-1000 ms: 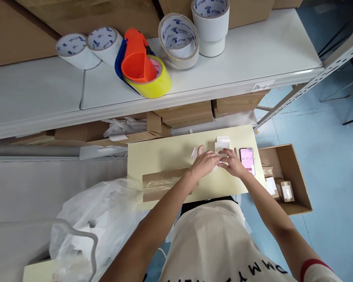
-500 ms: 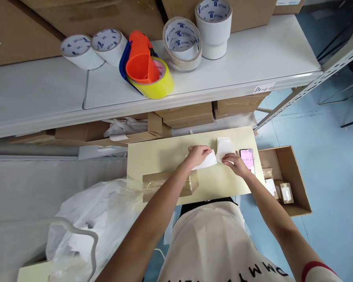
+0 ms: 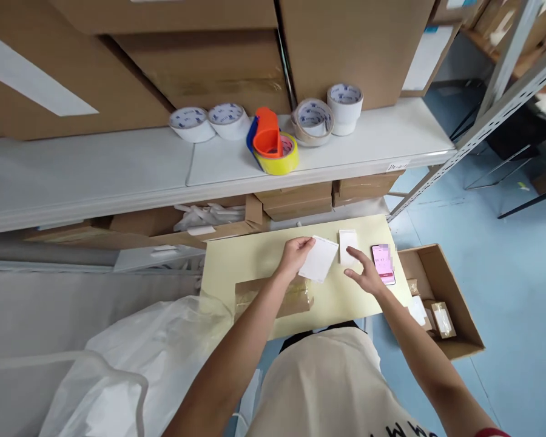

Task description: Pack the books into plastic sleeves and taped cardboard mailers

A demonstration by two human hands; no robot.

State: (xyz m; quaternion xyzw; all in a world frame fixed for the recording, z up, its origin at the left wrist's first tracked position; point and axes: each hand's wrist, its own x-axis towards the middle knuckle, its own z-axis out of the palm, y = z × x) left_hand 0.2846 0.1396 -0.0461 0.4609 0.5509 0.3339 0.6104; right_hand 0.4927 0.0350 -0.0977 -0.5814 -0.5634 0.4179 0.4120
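Note:
My left hand (image 3: 295, 256) pinches a white card (image 3: 319, 259) by its upper left corner and holds it just above the pale yellow board (image 3: 246, 261). My right hand (image 3: 367, 274) hovers to the right of the card with its fingers loosely spread and nothing in them. A small stack of white cards (image 3: 347, 246) lies on the board just beyond my right hand. A phone (image 3: 383, 264) with a pink screen lies to the right of that hand. A brown wrapped packet (image 3: 273, 295) rests on the board under my left forearm.
A white shelf (image 3: 118, 170) above holds several tape rolls (image 3: 313, 121) and an orange tape dispenser (image 3: 268, 133) on yellow tape. An open cardboard box (image 3: 455, 303) with small packets stands on the blue floor at right. A white plastic bag (image 3: 155, 358) lies at lower left.
My left hand has lifted a white card off the board. My right hand has let go and drawn back, fingers apart. The camera has tilted up, showing more of the shelf and boxes.

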